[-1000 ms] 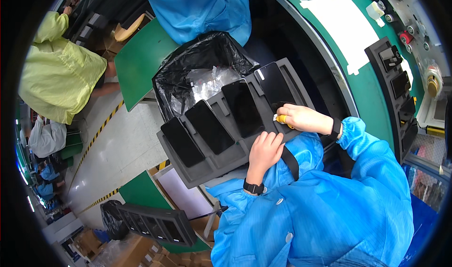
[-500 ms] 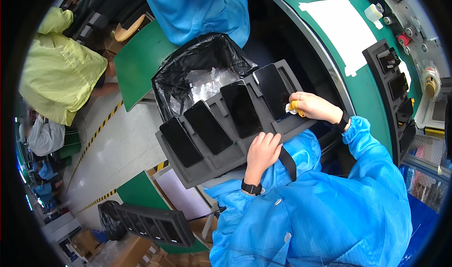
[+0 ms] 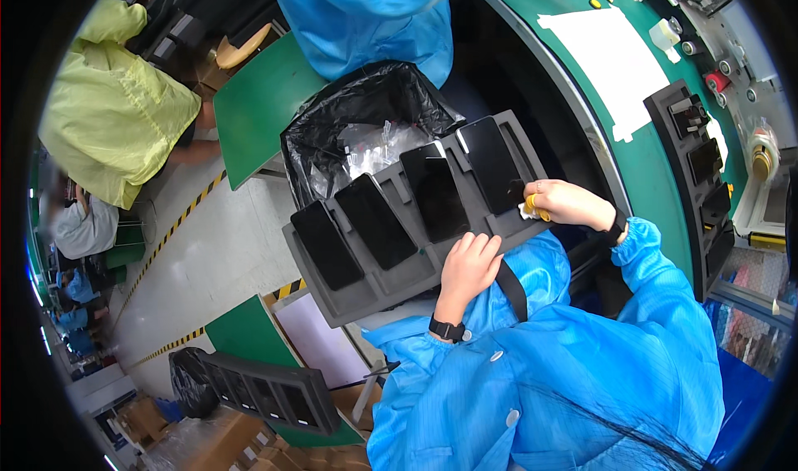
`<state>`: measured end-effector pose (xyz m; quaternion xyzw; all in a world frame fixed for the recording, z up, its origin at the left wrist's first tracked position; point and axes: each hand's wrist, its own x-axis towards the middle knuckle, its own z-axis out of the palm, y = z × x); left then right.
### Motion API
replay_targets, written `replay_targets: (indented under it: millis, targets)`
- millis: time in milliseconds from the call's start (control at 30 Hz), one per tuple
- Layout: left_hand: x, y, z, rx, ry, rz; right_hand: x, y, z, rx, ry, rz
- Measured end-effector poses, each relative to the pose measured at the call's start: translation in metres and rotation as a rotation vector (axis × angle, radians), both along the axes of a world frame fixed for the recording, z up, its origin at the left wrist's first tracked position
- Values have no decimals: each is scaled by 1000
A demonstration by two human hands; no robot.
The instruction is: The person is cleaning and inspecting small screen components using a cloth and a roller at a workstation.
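Wad (image 3: 525,212) in right hand (image 3: 571,203), shifted rightward since earlier, near phone (image 3: 490,162)

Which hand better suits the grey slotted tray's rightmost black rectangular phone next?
Likely right: the right hand pinches a small white wad beside that phone; the left hand is at the near edge of the tray.

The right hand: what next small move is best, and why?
Maybe stroke the white wad up the nearest phone: the right hand pinches it by that phone's lower end, while the left hand touches the edge of the grey tray.
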<state>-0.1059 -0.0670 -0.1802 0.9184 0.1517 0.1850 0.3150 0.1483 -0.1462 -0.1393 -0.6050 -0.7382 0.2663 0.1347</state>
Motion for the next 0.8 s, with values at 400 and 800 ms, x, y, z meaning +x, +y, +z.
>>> replay_targets:
  millis: [400,800]
  targets:
    - [-31,-4,-3,-42,-39,148,-65,96,-13,234,97,-47]
    - [-34,1,-7,-154,-86,142,-44,132,-12,323,114,-110]
